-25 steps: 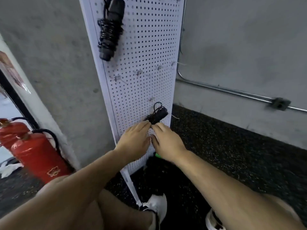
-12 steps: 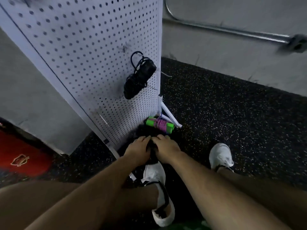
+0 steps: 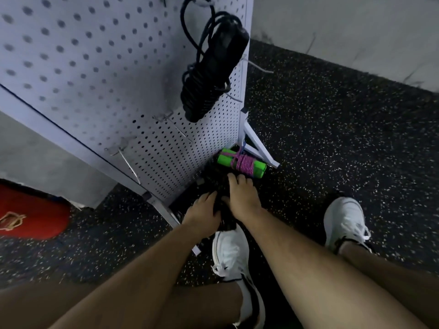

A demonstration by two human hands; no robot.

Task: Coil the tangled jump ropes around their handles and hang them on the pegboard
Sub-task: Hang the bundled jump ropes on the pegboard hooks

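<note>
1. Jump-rope bundle (image 3: 215, 181), dark, on the floor (image 3: 332, 138) at the pegboard (image 3: 95, 67) base, mid-view. Left hand (image 3: 202, 211) and right hand (image 3: 241, 198) side by side on it, nearly touching, fingers sunk in; gripping or merely pressing, cannot tell.
2. Risk: lifting before finding a handle; likely to trail loose cord and snag the pegboard foot (image 3: 259, 148) at 1 o'clock or the white shoe (image 3: 230, 252) at 6.
3. Green-handled rope (image 3: 240, 165), pink cord wound on, just beyond the right fingertips at 12 o'clock; easily nudged loose.
4. Bare hooks (image 3: 128, 157) at 10 o'clock: apt to catch cord or forearm. Black coiled rope (image 3: 209, 67) hanging above, at 12.
5. Hard to read: black bundle on dark floor, handles and cord ends hidden; hanging rope's top loop cut off; red fire extinguisher (image 3: 28, 214) at 8 o'clock blurred, cropped.
</note>
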